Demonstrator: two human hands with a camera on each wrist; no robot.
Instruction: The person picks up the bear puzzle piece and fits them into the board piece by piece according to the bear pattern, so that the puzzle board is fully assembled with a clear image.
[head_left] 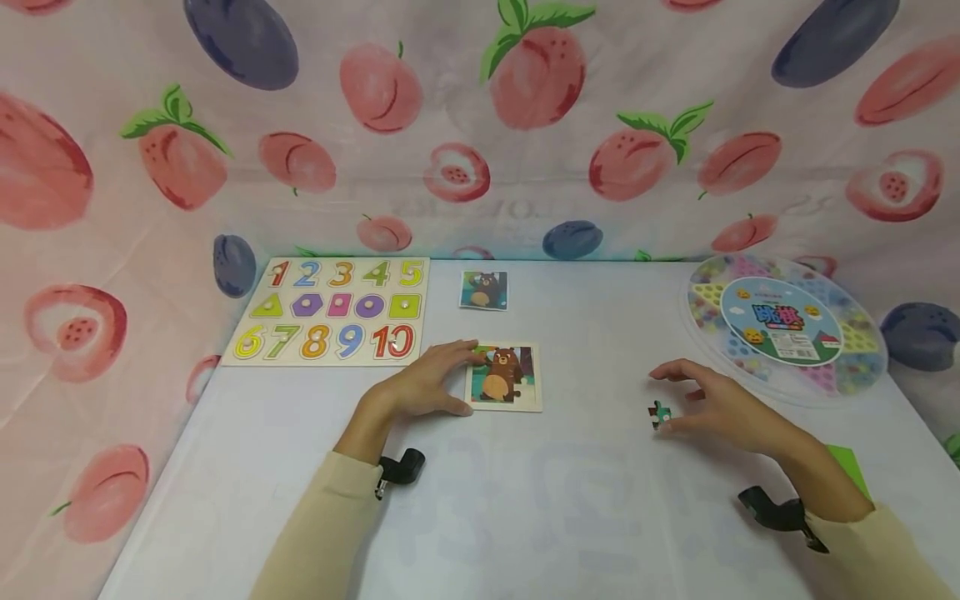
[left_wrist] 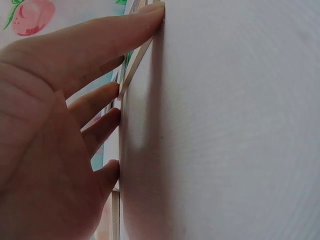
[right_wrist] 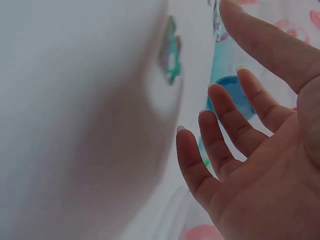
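Note:
In the head view a small bear puzzle (head_left: 503, 377) in a light wooden frame lies on the white table. It has a pale gap at its lower right. My left hand (head_left: 420, 382) rests at its left side, index finger on the upper left corner and thumb at the lower left. The left wrist view shows the thumb (left_wrist: 107, 37) at the frame's edge, the other fingers loosely bent. A loose green and brown puzzle piece (head_left: 659, 414) lies farther right. Over it spreads my right hand (head_left: 723, 408), thumb beside the piece; the right wrist view shows the fingers (right_wrist: 200, 160) apart from it.
A small bear picture card (head_left: 483, 291) lies behind the puzzle. At the back left is a number and shape board (head_left: 337, 311). A round clear box with coloured pieces (head_left: 783, 321) stands back right. Something green (head_left: 847, 468) shows beside the right forearm. Fruit-patterned cloth (head_left: 525, 192) hangs behind.

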